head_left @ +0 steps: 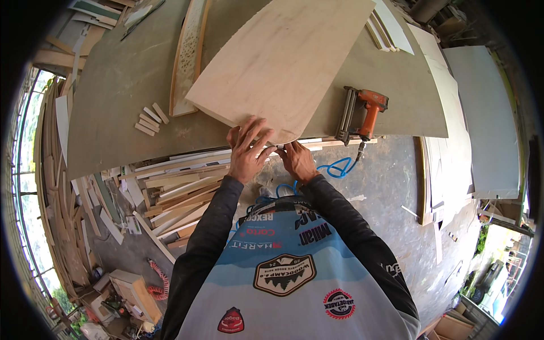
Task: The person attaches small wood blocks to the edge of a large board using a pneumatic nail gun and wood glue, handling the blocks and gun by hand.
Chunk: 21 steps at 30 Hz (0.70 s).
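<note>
A large pale plywood panel [280, 59] lies tilted across the grey workbench [113, 102], its near rounded corner hanging at the bench's front edge. My left hand [247, 148] lies flat with fingers spread on that near corner. My right hand [296, 159] is just below the panel's edge, fingers pinched on something small that I cannot make out. An orange pneumatic nail gun [361, 115] stands on the bench to the right of my hands, its blue air hose [334, 168] looping down to the floor.
Several short wood blocks [151, 119] lie on the bench at left, beside a long patterned board [190, 54]. Wood strips [175, 192] are piled under the bench. White boards [487, 113] lean at right. A wooden box [136, 292] sits on the floor.
</note>
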Tool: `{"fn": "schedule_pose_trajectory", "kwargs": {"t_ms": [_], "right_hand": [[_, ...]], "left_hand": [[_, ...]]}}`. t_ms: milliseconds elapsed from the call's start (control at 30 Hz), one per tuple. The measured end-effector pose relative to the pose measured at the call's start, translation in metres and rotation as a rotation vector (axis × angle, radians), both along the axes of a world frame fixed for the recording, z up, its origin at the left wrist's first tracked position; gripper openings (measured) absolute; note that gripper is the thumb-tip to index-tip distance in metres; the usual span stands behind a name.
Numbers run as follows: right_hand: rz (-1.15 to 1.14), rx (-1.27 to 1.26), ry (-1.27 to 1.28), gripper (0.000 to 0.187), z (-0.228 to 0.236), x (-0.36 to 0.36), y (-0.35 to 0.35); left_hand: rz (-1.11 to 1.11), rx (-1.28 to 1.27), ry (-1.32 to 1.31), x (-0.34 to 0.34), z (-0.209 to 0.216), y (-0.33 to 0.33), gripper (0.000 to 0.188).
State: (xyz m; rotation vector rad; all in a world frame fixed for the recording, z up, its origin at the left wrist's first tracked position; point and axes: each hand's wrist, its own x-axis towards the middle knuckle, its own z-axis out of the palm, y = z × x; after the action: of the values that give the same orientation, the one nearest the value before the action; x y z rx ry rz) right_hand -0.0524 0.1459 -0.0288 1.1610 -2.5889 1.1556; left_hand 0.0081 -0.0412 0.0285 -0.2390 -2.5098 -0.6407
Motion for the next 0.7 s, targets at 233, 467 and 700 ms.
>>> {"fn": "schedule_pose_trajectory", "kwargs": {"t_ms": [233, 467, 700], "right_hand": [[0.001, -0.036, -0.118, 0.036, 0.005, 0.015, 0.009], [0.071, 0.000, -0.130, 0.056, 0.012, 0.007, 0.008], [0.031, 0.014, -0.033, 0.056, 0.006, 0.014, -0.001]], "left_hand": [[-0.010, 0.026, -0.013, 0.002, 0.002, 0.000, 0.051], [-0.013, 0.026, -0.005, 0.002, -0.002, -0.001, 0.053], [0.013, 0.000, 0.011, 0.000, -0.006, 0.003, 0.052]]}}
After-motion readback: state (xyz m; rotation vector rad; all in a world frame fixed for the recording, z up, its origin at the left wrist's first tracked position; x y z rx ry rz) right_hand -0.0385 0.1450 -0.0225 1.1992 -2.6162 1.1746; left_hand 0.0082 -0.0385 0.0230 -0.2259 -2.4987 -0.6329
